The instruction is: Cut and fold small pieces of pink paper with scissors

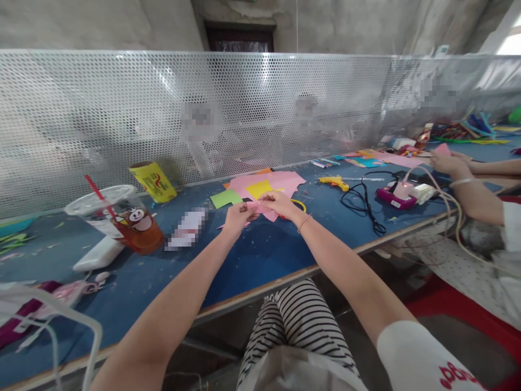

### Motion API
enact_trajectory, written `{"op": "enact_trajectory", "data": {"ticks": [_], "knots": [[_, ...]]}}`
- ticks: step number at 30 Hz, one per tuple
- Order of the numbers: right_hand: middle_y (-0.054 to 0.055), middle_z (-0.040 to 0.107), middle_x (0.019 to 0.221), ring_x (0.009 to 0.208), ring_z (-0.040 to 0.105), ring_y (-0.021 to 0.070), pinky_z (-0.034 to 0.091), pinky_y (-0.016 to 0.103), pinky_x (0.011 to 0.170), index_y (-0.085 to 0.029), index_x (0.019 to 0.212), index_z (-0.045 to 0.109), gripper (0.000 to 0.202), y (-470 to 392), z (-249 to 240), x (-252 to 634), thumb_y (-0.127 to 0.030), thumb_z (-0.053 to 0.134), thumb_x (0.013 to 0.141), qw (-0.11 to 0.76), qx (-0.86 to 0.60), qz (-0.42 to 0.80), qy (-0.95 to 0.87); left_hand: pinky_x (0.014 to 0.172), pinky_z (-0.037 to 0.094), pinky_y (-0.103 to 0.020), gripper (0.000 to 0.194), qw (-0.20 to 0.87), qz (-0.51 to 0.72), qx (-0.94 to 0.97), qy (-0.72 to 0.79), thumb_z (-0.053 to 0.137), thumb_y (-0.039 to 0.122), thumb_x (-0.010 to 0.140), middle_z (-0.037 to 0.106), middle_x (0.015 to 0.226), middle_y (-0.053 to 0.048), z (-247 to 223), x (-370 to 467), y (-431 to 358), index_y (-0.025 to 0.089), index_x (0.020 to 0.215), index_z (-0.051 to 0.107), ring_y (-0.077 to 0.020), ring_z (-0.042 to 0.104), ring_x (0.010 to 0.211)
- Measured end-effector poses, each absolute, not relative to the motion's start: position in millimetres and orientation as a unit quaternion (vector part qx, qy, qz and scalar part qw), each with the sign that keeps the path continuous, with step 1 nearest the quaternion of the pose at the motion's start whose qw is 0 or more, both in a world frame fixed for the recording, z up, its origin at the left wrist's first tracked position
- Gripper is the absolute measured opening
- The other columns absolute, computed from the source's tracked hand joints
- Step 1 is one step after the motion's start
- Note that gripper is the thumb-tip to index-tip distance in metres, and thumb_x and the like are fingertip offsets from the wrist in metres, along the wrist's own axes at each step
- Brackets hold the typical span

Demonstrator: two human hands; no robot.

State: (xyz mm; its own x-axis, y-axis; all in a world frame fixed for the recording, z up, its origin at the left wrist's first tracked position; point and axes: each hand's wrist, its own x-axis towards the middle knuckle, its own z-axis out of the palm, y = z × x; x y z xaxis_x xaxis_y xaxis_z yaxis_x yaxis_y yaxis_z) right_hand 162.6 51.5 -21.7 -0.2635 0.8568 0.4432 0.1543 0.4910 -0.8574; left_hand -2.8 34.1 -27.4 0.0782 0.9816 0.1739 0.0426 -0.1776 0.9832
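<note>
A small piece of pink paper [255, 207] is held between my two hands above the blue table. My left hand [237, 218] pinches its left end, and my right hand [277, 204] grips the right end, fingers closed. Just beyond them lie larger pink sheets [287, 182], a yellow square [259, 189] and a green square [226, 199]. Yellow-handled scissors [299, 204] sit partly hidden beside my right hand.
On the blue table [260, 260], a drink cup [136, 222], a white box [100, 254] and a yellow packet [153, 182] stand left. A glue gun [334, 182], black cable and purple power strip [395, 198] lie right. Another person's hands [450, 163] work far right.
</note>
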Motion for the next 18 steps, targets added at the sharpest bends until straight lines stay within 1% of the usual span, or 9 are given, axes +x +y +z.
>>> {"op": "enact_trajectory", "data": {"ticks": [4,8,14,18], "knots": [[0.005,0.065,0.084,0.078,0.058,0.0134,0.043,0.026,0.075,-0.014,0.081,0.064,0.017,45,-16,160,-0.027,0.06,0.07,0.474,-0.352,0.326,-0.738,0.059,0.05,-0.025,0.032,0.465,0.482,0.597,0.442,0.073,0.034,0.057,0.065,0.064,-0.005,-28,-3,33,0.011,0.077,0.062,-0.0154,0.063,0.06],[0.003,0.064,0.078,0.075,0.057,0.0136,0.042,0.026,0.071,-0.014,0.077,0.064,0.017,39,-12,159,-0.029,0.058,0.071,0.459,-0.363,0.285,-0.76,0.058,0.05,-0.025,0.035,0.464,0.481,0.61,0.426,0.073,0.037,0.055,0.065,0.065,-0.006,-27,-2,32,0.011,0.076,0.062,-0.0152,0.063,0.06],[0.002,0.062,0.072,0.07,0.055,0.0128,0.04,0.024,0.066,-0.013,0.073,0.063,0.019,36,-10,160,-0.03,0.055,0.074,0.444,-0.376,0.257,-0.772,0.056,0.048,-0.024,0.035,0.47,0.462,0.615,0.433,0.073,0.037,0.056,0.064,0.062,-0.005,-26,-1,31,0.011,0.077,0.062,-0.0144,0.062,0.058],[0.003,0.063,0.077,0.074,0.055,0.013,0.039,0.024,0.069,-0.011,0.077,0.063,0.018,34,-8,159,-0.027,0.054,0.074,0.442,-0.389,0.256,-0.767,0.057,0.048,-0.024,0.036,0.476,0.462,0.62,0.418,0.072,0.037,0.057,0.064,0.068,-0.004,-29,-2,33,0.012,0.08,0.062,-0.0142,0.063,0.06]]}}
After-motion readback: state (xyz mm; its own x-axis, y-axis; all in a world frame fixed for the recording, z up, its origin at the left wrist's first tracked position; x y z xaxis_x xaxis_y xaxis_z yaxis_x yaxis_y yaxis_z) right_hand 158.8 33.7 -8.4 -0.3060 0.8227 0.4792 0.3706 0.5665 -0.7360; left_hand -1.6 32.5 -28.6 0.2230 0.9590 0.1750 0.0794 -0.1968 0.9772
